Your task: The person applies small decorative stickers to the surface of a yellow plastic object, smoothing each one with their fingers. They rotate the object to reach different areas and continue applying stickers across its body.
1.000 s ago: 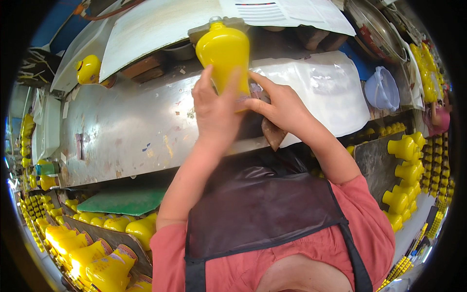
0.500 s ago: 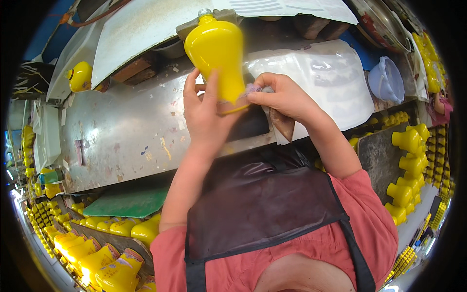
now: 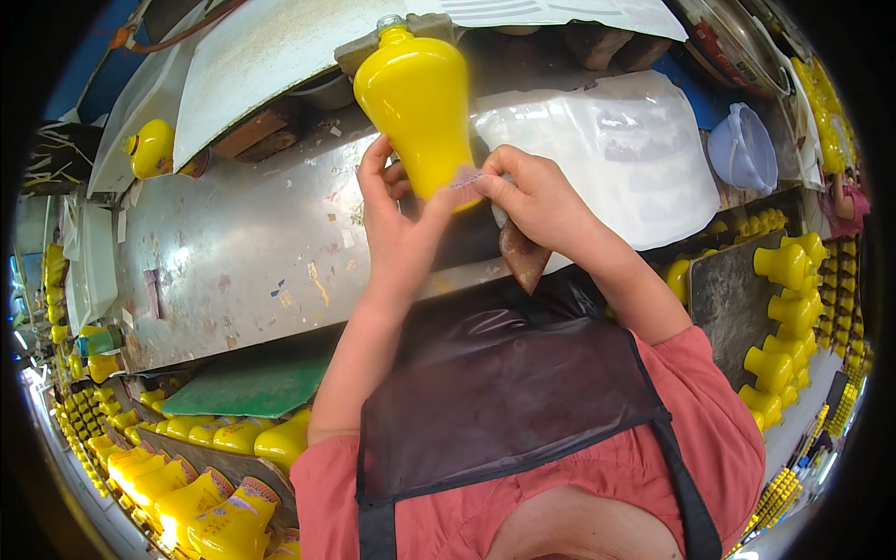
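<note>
A glossy yellow bottle (image 3: 415, 103) slants over the bench, its clear glass neck pointing away and resting at a grey block (image 3: 359, 54). My left hand (image 3: 397, 219) grips its narrow lower end, fingers along the left side and thumb by the front near the base. A thin patterned pinkish-purple decal strip (image 3: 464, 177) lies against the bottle just above the base. Its right end is pinched between the thumb and fingers of my right hand (image 3: 537, 196). Below that same hand hangs a brown, flat, pointed scraper-like piece (image 3: 523, 257), its upper part hidden by the palm.
White wet-looking sheets (image 3: 597, 159) lie on the metal bench (image 3: 224, 252) at right. Beyond them stands a pale blue bucket (image 3: 744, 149). Another yellow bottle (image 3: 152, 149) sits at far left. Decorated yellow bottles (image 3: 229, 523) and a green board (image 3: 247, 387) are below the bench's left edge.
My left thumb has come down from the bottle's front toward the base. The strip now lies flatter against the bottle, and the scraper-like piece has swung slightly left and nearer to me.
</note>
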`<state>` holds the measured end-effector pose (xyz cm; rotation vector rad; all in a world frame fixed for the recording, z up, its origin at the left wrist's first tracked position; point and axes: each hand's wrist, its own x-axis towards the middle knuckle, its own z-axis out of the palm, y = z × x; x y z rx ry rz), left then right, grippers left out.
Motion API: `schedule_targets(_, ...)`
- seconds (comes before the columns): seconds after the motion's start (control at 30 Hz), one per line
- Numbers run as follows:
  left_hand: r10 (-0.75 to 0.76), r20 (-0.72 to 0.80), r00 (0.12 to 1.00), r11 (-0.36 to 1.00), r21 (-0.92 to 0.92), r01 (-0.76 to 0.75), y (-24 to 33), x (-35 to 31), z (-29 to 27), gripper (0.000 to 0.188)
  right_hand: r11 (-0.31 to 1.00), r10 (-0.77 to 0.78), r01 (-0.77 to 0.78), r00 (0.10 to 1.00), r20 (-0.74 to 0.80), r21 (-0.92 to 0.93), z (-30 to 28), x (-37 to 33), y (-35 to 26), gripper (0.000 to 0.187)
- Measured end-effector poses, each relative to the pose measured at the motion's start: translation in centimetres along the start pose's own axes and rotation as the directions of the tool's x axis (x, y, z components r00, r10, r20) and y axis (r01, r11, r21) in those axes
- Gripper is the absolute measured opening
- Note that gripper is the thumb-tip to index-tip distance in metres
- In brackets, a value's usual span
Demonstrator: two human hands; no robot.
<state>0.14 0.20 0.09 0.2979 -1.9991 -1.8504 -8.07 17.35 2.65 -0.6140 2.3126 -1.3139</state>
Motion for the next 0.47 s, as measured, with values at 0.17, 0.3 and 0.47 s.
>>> schedule_targets(0.17,0.006,0.035,0.999,0.998,0.055,-0.008,0.1,-0.1,-0.1,0.083,1.0,-0.001,0.001,1.0,-0.009,-0.006,0.2,-0.1,0.2,0.019)
schedule_targets(0.3,-0.023,0.021,1.0,0.999,-0.03,0.024,0.0,-0.2,-0.3,0.089,0.987,0.001,-0.024,0.99,-0.143,-0.16,-0.2,-0.3,0.4,0.019)
schedule_targets(0.47,0.295,0.193,0.936,0.674,0.652,-0.347,0.8,-1.0,-0.5,0.096,0.93,-0.153,0.083,0.974,-0.17,-0.358,-0.1,-2.3,-0.5,0.038)
